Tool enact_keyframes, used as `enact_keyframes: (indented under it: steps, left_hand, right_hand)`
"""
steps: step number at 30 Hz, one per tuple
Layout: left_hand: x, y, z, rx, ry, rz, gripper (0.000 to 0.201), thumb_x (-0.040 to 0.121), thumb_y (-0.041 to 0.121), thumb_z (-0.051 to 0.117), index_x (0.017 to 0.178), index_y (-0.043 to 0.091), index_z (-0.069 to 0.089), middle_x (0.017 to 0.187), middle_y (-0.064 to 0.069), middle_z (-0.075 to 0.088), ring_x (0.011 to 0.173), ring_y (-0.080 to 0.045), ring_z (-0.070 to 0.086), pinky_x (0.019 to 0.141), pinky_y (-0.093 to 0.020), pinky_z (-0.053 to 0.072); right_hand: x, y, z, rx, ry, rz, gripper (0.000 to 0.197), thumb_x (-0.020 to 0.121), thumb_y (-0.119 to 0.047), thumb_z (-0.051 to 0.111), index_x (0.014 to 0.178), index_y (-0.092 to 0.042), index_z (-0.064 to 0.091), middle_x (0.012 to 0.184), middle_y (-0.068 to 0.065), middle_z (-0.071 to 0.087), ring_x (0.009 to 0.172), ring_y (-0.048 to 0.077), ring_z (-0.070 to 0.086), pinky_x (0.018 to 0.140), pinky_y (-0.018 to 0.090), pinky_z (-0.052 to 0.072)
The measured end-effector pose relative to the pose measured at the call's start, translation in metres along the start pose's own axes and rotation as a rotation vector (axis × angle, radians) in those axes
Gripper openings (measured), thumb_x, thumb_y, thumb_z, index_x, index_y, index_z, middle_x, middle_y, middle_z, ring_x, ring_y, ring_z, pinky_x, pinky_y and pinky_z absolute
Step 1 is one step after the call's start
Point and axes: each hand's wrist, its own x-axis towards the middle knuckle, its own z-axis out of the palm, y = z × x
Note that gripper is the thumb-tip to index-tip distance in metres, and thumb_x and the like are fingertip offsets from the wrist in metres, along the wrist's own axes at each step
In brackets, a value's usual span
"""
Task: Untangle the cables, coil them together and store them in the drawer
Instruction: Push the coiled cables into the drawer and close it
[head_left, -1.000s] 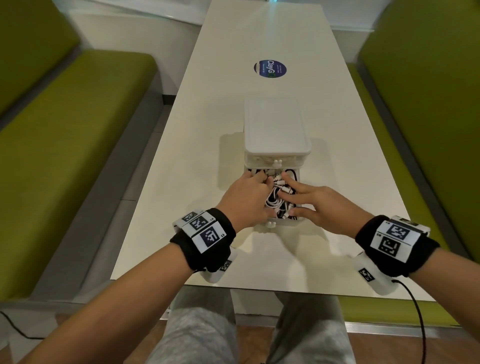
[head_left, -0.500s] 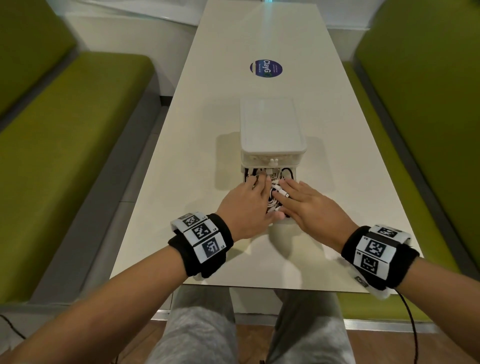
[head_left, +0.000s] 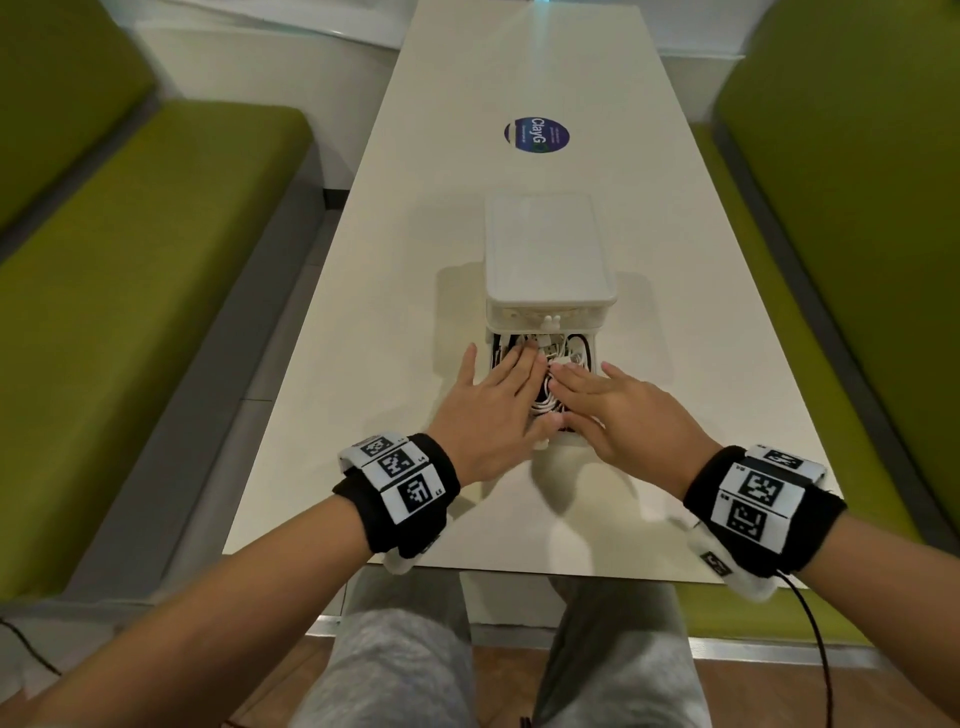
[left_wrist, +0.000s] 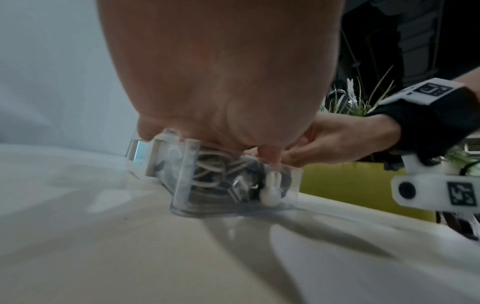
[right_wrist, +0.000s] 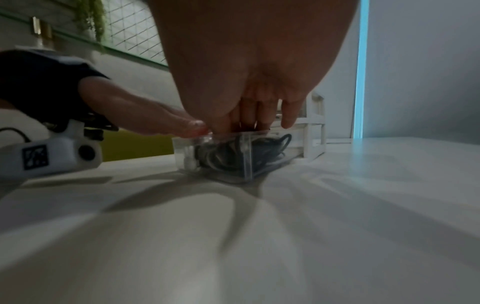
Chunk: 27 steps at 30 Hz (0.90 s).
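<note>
A small white drawer unit stands mid-table with its clear bottom drawer pulled out toward me. Black and white cables lie bundled inside the drawer. My left hand lies flat over the drawer's left half, fingers straight, pressing down on the cables. My right hand lies flat over the right half, fingers straight on the cables too. The drawer front carries a small white rabbit-shaped knob. Most of the cable bundle is hidden beneath both palms.
The white table carries a round blue sticker beyond the drawer unit. Green bench seats run along both sides. My grey-trousered knees sit below the table's near edge.
Both hands have flattened from curled fingers to straight fingers and now press down on the cables in the drawer. The left fingers have spread wider.
</note>
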Motion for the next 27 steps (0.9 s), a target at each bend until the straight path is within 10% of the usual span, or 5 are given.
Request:
enact_keyframes:
  steps: [4,15,19,23,27]
  left_hand:
    - [0.001,-0.001,-0.001,-0.057,-0.027,-0.008,0.061,0.104,0.045,0.011,0.155,0.014,-0.002,0.164,0.001,-0.005,0.150,-0.010,-0.007,0.119,-0.058,0.000]
    - [0.004,0.003,-0.009,-0.058,-0.078,-0.035,0.061,0.104,0.040,0.016,0.155,0.014,-0.004,0.164,0.000,-0.006,0.150,-0.010,-0.006,0.116,-0.064,-0.005]
    - [0.005,-0.010,-0.045,-0.295,-0.222,0.009,0.060,0.105,0.040,0.026,0.156,0.016,0.009,0.164,0.000,0.005,0.150,-0.015,0.008,0.118,-0.060,0.003]
    - [0.004,-0.035,-0.086,-0.421,0.272,-0.014,0.033,0.098,0.033,0.045,0.122,0.025,0.067,0.118,0.000,0.071,0.110,-0.019,0.064,0.096,-0.035,0.047]
    - [0.021,-0.054,-0.098,-0.413,0.509,-0.100,0.034,0.096,0.028,0.053,0.128,0.022,0.063,0.130,0.004,0.064,0.117,-0.012,0.059,0.100,-0.025,0.041]
  right_hand:
    - [0.003,-0.005,0.002,-0.045,0.058,0.009,0.035,0.075,-0.013,0.083,0.108,-0.010,0.073,0.119,0.007,0.070,0.105,0.022,0.069,0.079,0.034,0.057]
    - [-0.018,-0.035,0.016,-0.157,-0.160,0.088,0.060,0.104,-0.033,0.030,0.146,0.010,0.029,0.154,0.030,0.024,0.146,0.039,0.022,0.118,0.049,0.025]
    - [-0.020,-0.029,0.025,-0.240,-0.146,0.058,0.060,0.101,-0.029,0.042,0.144,0.011,0.032,0.152,0.031,0.029,0.143,0.042,0.027,0.116,0.051,0.029]
    - [-0.018,-0.023,0.033,-0.263,-0.121,0.048,0.059,0.096,-0.014,0.059,0.144,0.010,0.033,0.152,0.029,0.030,0.142,0.042,0.031,0.117,0.049,0.027]
    - [-0.017,-0.024,0.031,-0.275,-0.173,0.060,0.060,0.096,-0.011,0.057,0.146,0.009,0.029,0.154,0.029,0.026,0.144,0.041,0.026,0.117,0.050,0.027]
